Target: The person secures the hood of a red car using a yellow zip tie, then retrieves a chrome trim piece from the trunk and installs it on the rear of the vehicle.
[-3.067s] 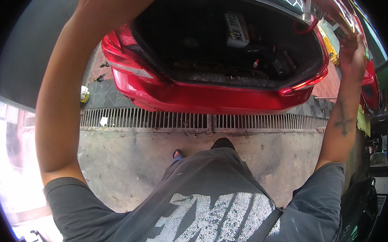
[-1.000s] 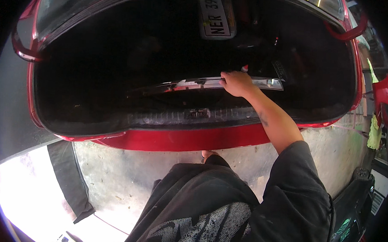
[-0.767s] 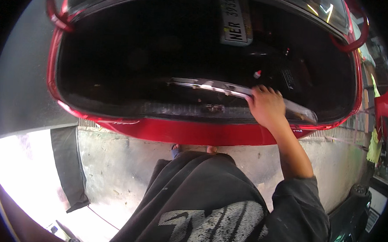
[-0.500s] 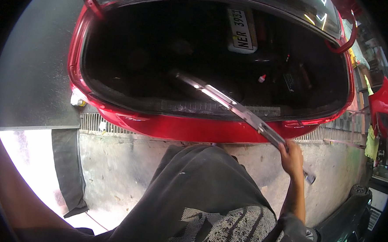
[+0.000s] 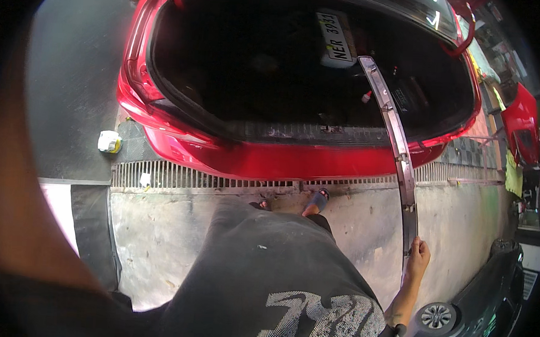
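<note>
My right hand grips a long, narrow metallic trim strip near its lower end, fingers closed on its edge. The strip stretches away from me over the rear edge of a red car, its far end above the open trunk. Cutouts and small tabs run along its length. My left arm is raised at the left edge, and its hand lies outside the picture.
Inside the dark trunk are a license plate and a small red-capped bottle. A white and yellow container stands left of the bumper. A floor grate runs beneath it. A dark car is parked at the lower right.
The trim strip has swung from a slant toward the left to nearly straight away from me. My right hand has come lower and closer, still holding it. My view has shifted slightly.
</note>
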Demonstrator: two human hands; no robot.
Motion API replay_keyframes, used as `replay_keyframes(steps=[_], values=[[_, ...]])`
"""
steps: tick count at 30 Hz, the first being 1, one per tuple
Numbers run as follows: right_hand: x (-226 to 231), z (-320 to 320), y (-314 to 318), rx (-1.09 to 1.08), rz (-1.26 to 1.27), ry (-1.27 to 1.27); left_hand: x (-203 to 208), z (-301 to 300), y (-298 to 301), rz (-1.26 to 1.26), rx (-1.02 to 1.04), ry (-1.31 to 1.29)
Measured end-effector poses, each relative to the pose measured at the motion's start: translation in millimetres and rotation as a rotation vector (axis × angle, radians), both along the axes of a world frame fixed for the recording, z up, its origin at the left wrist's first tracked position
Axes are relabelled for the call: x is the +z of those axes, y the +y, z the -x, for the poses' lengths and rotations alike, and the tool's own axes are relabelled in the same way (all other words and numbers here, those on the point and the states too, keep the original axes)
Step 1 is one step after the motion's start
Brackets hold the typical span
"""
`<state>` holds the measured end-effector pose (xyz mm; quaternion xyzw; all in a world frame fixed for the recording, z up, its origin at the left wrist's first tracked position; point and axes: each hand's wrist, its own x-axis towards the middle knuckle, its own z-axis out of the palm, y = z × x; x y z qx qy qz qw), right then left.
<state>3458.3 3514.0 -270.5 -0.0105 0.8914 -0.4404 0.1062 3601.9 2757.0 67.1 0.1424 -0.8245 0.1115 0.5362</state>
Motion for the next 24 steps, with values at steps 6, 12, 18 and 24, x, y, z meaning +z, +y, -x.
replay_keyframes(steps=[6,12,18,24], values=[[-13,-78,38,-0.189,0.238,-0.059,-81,-35,56,-0.151,-0.21,0.321],[15,-98,38,-0.201,0.175,-0.068,-480,-151,168,-1.627,-0.198,-0.108],[17,-114,64,-0.178,0.136,-0.044,-518,-232,282,-1.91,-0.184,-0.622],[36,-137,68,-0.128,0.17,0.022,-486,-185,289,-1.594,-0.358,-0.595]])
